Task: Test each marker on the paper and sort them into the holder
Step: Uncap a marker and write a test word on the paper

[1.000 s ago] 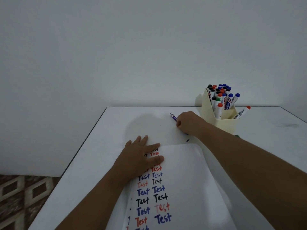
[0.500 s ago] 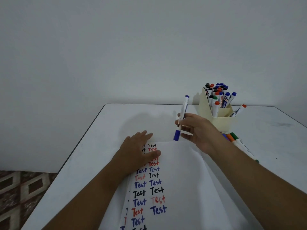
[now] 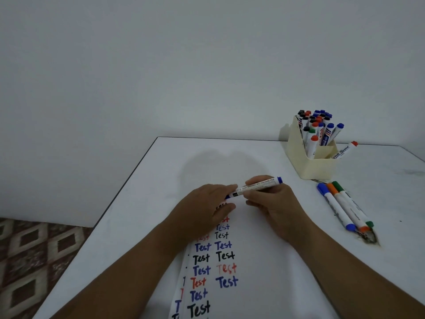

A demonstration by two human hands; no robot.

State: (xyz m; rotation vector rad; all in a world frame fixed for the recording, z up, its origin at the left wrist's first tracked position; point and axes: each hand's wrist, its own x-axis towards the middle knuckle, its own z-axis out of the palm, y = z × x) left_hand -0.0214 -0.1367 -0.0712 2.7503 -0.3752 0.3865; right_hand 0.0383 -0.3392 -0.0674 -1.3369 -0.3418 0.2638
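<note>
Head view looks down on a white table (image 3: pixel 142 203) against a plain wall, with the paper (image 3: pixel 253 272) as the landmark in the near middle. Both hands meet just over the paper's far end and share one marker (image 3: pixel 255 188): a white barrel printed with a line of dark lettering, a blue plug at its right tip and a blue cap at its left end, lying nearly level with the right tip a little higher. The right hand (image 3: pixel 276 203) grasps the barrel, fingers curled round it from behind and thumb beneath; the left hand (image 3: pixel 204 208) pinches the capped end between fingertips and thumb, so that most of the cap is hidden. On the paper, two columns of the word "Test" run toward the viewer in blue, black and red-orange ink, one red word paler than the rest, and the left hand covers the topmost words. Beyond the paper to the right stands the holder (image 3: pixel 310 164), a cream box packed with upright markers capped black, blue, red and green, one red-capped marker leaning out over its right side. Right of the paper, three markers (image 3: pixel 345 208) lie side by side, capped blue, orange and green
</note>
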